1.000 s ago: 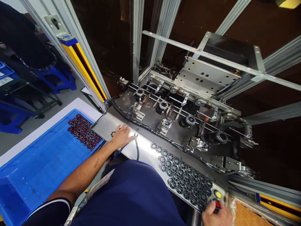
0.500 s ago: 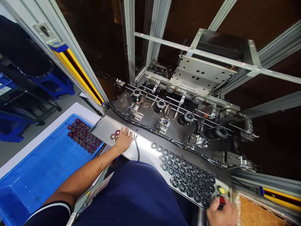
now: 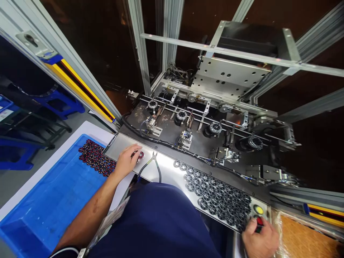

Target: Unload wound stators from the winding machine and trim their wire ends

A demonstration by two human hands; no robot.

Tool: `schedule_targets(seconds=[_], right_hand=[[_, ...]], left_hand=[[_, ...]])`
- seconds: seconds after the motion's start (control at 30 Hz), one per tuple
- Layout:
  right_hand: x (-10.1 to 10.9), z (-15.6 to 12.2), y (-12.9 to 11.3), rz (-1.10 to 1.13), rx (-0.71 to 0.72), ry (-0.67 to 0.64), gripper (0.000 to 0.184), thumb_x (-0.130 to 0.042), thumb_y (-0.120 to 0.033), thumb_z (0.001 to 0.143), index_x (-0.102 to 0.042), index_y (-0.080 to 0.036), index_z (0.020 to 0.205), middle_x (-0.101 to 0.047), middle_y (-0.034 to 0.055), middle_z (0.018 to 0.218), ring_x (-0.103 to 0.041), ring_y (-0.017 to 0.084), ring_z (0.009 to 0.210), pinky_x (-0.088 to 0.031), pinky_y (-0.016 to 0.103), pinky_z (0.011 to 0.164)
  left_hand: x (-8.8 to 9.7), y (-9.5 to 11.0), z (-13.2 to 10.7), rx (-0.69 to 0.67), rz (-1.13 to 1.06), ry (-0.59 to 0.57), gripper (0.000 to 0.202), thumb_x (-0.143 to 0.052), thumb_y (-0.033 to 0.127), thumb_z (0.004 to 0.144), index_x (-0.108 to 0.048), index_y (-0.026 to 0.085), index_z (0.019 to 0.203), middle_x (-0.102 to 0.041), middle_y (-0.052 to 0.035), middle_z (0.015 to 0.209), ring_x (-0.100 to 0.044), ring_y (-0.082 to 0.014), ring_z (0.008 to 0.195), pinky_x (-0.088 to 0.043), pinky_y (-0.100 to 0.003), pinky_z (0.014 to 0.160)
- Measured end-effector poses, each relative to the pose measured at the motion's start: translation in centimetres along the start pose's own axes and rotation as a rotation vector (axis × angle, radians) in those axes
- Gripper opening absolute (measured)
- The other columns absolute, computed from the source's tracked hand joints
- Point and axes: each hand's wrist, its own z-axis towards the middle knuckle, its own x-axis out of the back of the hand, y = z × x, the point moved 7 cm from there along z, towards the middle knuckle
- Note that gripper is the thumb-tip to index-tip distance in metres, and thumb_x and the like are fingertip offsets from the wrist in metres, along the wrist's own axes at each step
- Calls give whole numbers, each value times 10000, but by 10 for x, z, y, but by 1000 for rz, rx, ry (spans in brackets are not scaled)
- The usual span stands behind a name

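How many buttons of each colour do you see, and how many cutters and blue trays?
round yellow push button: 1
round red push button: 1
black-handled metal cutters: 1
blue plastic tray: 1
Total: 4

Left hand point(image 3: 126, 161) outstretched, right hand point(image 3: 259, 242) curled

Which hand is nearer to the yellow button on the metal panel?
Right. The right hand lies just below the yellow button, touching the red button beside it. The left hand is far away at the panel's other end, over small red parts.
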Motion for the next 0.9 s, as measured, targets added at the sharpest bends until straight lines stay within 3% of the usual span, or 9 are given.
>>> schedule_targets(seconds=[0.17,0.33,0.5,0.67,0.77,0.9], right_hand=[[-1,-1,1,6,8,10,406,-475,-385,810,-656,-62,977,-603,170,840,-598,337,880,-500,468,795],[-2,-2,2,7,6,11,421,-475,-395,804,-661,-61,982,-607,182,835,-597,347,862,-494,477,761],[-2,-3,3,-10,2,13,475,-480,-401,797,-686,-23,998,-628,201,843,-610,364,864,-493,471,763],[-3,-1,4,-8,-2,10,500,-473,-385,780,-695,-1,1009,-627,209,824,-611,381,860,-485,480,750],[-3,2,5,20,-16,3,471,-496,-373,751,-702,-33,1004,-611,186,784,-601,379,816,-470,487,707],[-5,5,8,76,-71,-18,453,-529,-359,710,-707,-61,1001,-567,156,722,-582,401,792,-441,521,693]], left_hand=[[-14,-7,-18,158,-252,44,260,-621,377,861,-667,200,1046,-749,-107,1096,-682,-261,1078,-482,-467,1030],[-15,-5,-27,302,-574,37,380,-601,454,865,-590,151,1094,-760,-163,1067,-722,-281,1023,-573,-459,882],[-11,6,-29,370,-761,-1,365,-619,475,848,-608,179,1060,-758,-143,1085,-708,-293,1069,-564,-491,917],[-7,13,-35,399,-788,-41,362,-614,485,835,-588,209,1068,-757,-119,1093,-701,-290,1081,-543,-503,955],[7,1,-48,424,-714,-71,367,-610,496,835,-584,217,1073,-763,-111,1077,-705,-273,1068,-541,-465,954],[26,-47,-81,510,-501,-185,331,-645,488,831,-647,203,999,-783,-92,893,-739,-257,892,-571,-421,847]])
